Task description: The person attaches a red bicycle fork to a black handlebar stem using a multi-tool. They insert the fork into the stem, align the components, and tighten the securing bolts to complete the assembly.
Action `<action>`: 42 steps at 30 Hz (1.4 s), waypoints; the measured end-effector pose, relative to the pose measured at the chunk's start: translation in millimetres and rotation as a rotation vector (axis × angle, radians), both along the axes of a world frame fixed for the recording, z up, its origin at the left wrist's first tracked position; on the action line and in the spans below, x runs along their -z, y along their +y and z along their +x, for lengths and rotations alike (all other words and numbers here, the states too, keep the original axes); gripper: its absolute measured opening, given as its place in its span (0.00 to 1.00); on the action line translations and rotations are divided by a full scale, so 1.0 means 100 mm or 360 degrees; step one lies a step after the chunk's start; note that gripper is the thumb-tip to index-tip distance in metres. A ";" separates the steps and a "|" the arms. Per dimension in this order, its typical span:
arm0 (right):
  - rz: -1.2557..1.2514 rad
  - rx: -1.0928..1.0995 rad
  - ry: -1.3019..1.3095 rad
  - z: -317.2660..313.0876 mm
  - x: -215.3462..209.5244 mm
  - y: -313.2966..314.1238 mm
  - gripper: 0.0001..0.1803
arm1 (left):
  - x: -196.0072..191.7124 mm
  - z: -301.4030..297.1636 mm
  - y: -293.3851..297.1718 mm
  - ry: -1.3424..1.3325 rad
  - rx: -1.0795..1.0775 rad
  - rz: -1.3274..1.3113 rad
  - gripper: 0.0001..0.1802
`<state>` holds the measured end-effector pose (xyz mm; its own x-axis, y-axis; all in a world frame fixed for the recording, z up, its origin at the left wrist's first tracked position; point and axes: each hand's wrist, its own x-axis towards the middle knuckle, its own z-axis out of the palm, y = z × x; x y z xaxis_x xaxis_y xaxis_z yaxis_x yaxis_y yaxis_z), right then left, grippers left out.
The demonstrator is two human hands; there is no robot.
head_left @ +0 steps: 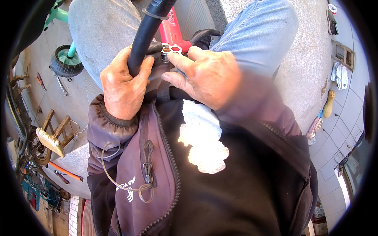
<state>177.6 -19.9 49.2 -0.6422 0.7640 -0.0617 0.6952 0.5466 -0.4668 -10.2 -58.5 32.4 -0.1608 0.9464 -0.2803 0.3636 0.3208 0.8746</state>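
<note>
My left hand (125, 84) is closed round the lower end of a thick black tube (145, 37), which slants up and away between my knees. Just right of it is a red metal frame (170, 29) of a small cycle-like thing. At the frame's near end sits a silver metal fitting (173, 48) with a bolt standing in it. My right hand (210, 76) has its index finger stretched out to the fitting, the tip at its edge. Its thumb is held apart below; the other fingers are curled and partly hidden.
On the left lie a small black wheel (67, 62) with a green fork, a screwdriver (41, 81), a wrench (61, 85) and a wooden stool (51, 141). A dark shoe (332, 22), a wooden frame (343, 54) and a tan gourd-shaped thing (328, 104) lie along the right.
</note>
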 end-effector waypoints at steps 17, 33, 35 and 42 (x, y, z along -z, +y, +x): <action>0.0296 0.0128 0.0090 0.00 0.09 0.02 0.12 | -0.01 0.00 0.01 0.0008 0.0009 -0.0015 0.18; 0.0157 0.0117 0.0055 0.00 0.10 0.01 0.11 | -0.01 0.01 0.00 -0.0008 -0.0009 0.0003 0.18; 0.0130 0.0103 0.0068 0.01 0.12 0.01 0.11 | 0.00 0.00 0.00 0.0002 -0.0005 0.0002 0.19; 0.0174 0.0081 0.0190 0.12 0.23 0.02 0.13 | 0.04 -0.02 -0.01 -0.0007 0.0004 0.0019 0.18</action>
